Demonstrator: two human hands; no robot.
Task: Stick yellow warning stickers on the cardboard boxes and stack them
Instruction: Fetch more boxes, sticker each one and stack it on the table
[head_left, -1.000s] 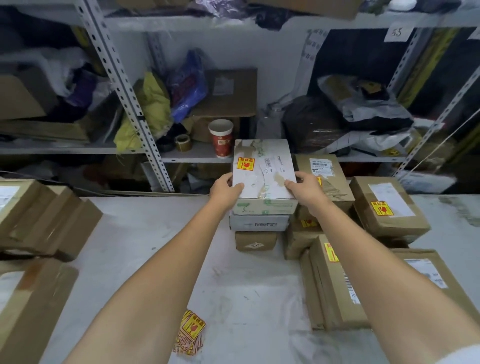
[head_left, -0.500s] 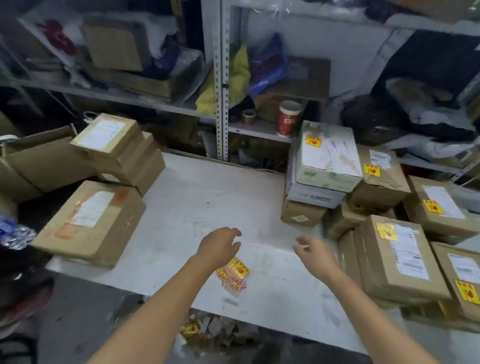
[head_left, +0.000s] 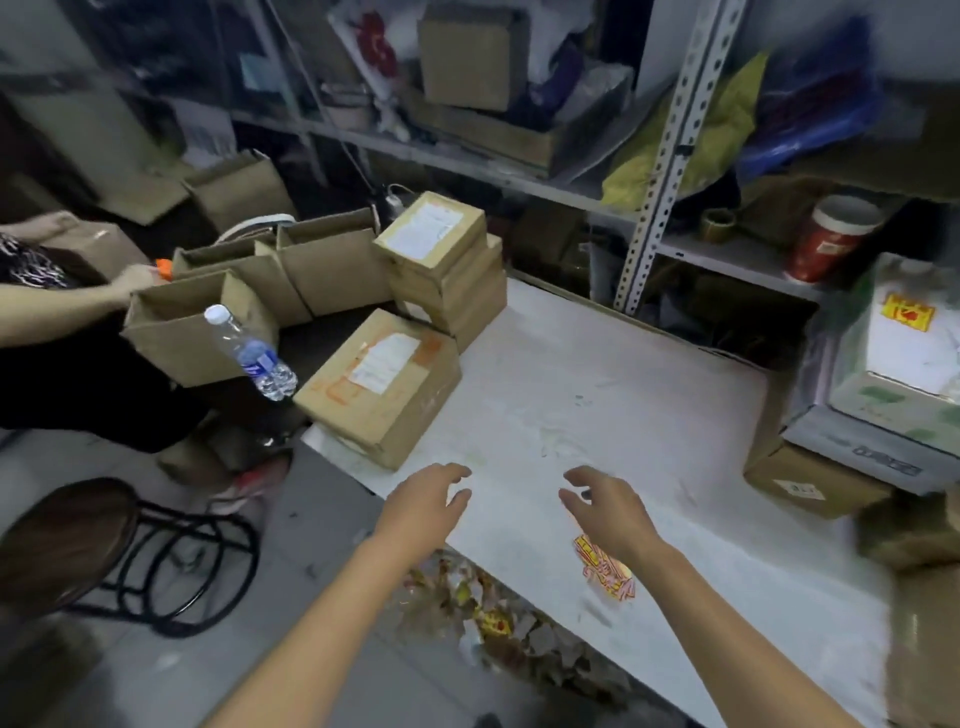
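Done with the white stickered box (head_left: 914, 348), let go a second ago and left atop the stack at the right edge of the bench (head_left: 623, 384). Swinging left now toward the unstickered cardboard box (head_left: 379, 382) at the near left corner, likely the next one up. Reaching low over the front edge with left hand (head_left: 423, 501) and right hand (head_left: 605, 506), palms down, fingers spread and loosely bent, gripping nothing. Sticker pile (head_left: 605, 577) lying just beneath the right wrist, untouched.
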